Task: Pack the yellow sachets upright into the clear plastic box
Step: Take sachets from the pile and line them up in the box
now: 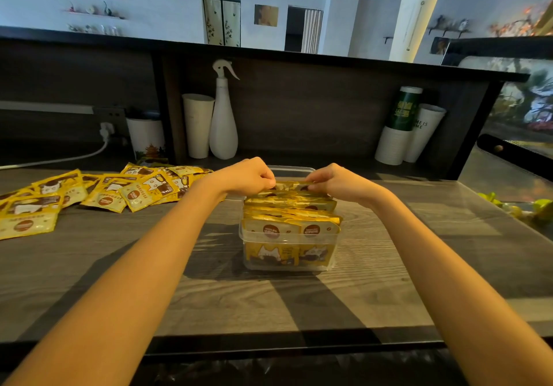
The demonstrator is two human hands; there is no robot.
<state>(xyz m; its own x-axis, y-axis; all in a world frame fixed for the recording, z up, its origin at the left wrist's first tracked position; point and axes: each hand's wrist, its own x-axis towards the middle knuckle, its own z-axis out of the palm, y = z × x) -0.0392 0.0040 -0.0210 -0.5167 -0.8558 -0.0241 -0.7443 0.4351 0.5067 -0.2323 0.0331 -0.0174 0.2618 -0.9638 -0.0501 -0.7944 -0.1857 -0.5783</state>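
Head view shows the packed sachets (290, 206) standing upright in rows inside the clear plastic box (294, 169), which sits at the centre of the table (269, 296), straight ahead at 12 o'clock from the person; the box's long axis runs from 6 to 12 o'clock, and each sachet's top edge lies across it, from 9 to 3. At the 12 o'clock end of the rows the rearmost sachet (291, 186) is held by both hands; the left hand (251, 176) pinches its top edge at the 9 o'clock end, and the right hand (335, 180) pinches it at the 3 o'clock end, fingers curled, both about equally near. Beyond it a bare strip of box rim shows, so the open room seems to lie at 12 o'clock; seating this sachet likely means pressing it straight down. Loose sachets (113, 191) lie flat at 10 o'clock from the box, nearer the left hand. A spray bottle (223, 122) and paper cups (197, 125) stand at 11 o'clock, well apart.
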